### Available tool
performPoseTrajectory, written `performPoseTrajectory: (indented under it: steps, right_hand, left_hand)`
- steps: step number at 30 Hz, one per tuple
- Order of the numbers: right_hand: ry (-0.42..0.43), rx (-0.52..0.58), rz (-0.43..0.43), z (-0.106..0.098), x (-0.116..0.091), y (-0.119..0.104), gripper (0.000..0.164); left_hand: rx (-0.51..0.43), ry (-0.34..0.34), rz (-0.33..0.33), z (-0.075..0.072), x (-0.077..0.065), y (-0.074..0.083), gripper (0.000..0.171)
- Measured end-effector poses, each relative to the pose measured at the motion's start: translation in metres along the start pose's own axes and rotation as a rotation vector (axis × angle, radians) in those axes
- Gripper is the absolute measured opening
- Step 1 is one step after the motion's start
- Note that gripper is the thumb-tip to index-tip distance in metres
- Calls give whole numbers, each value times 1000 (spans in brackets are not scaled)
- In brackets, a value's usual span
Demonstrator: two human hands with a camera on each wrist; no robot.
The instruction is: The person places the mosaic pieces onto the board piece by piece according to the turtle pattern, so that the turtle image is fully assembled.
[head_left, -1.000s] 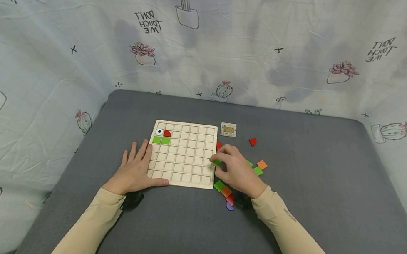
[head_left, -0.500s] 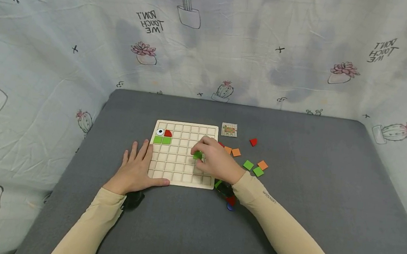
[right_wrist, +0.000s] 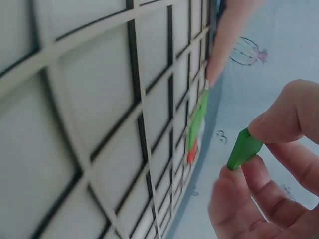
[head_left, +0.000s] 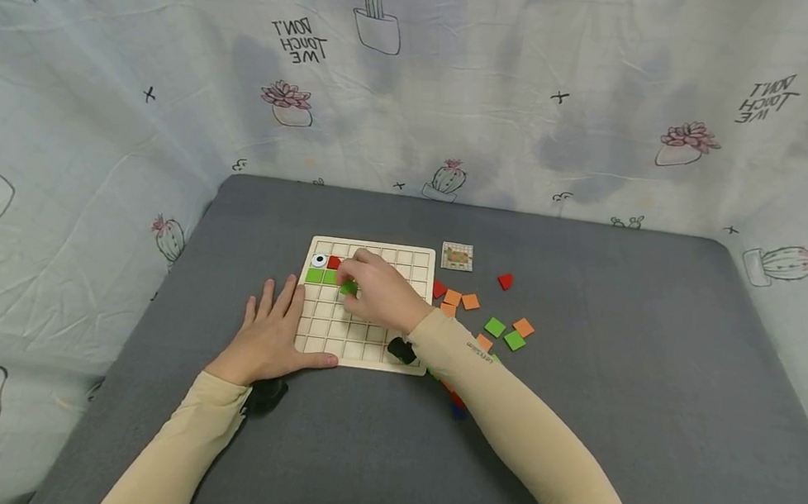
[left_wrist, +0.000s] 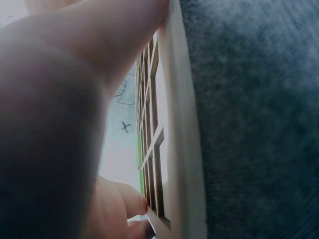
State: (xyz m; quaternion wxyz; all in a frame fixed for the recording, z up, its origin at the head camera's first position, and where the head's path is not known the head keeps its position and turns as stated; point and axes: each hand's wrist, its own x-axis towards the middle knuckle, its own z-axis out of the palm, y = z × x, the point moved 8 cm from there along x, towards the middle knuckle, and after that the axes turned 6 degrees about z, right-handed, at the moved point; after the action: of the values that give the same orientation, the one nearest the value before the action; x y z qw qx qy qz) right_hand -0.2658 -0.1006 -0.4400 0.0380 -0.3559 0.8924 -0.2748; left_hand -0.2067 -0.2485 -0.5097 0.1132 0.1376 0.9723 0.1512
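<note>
A pale wooden grid board [head_left: 361,351] lies on the grey table. In its upper left cells sit a white eye tile [head_left: 319,261], a red tile [head_left: 333,262] partly behind my fingers, and two green square tiles [head_left: 315,275] side by side. My right hand [head_left: 386,290] is over the board, pinching a green square tile [right_wrist: 244,148] between thumb and fingertips, tilted and apart from the grid in the right wrist view. My left hand [head_left: 264,344] rests with spread fingers against the board's left side, its thumb at the front edge.
Right of the board lie several loose tiles: orange squares [head_left: 471,301], green squares [head_left: 495,327] and a red piece [head_left: 505,281]. A small picture card [head_left: 457,256] lies beyond the board's right corner. My right forearm partly covers some tiles near the board's front right corner.
My right hand has carried the green square tile leftward from the board's right edge to near the two green tiles. The left hand has stayed in place.
</note>
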Motion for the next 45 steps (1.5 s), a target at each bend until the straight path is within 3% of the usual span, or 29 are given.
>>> performPoseTrajectory:
  steps: [17,32,45]
  right_hand:
    - [-93,23,75,33,31,-2,10]
    - [-129,-62,69,39,35,-6,18]
    - [-107,-108,56,38,37,-7,12]
  left_hand:
    - [2,-10,11,-2,0,2,139]
    - [12,-9,23,-1,0,2,138]
    - [26,-1,24,-2,0,2,137]
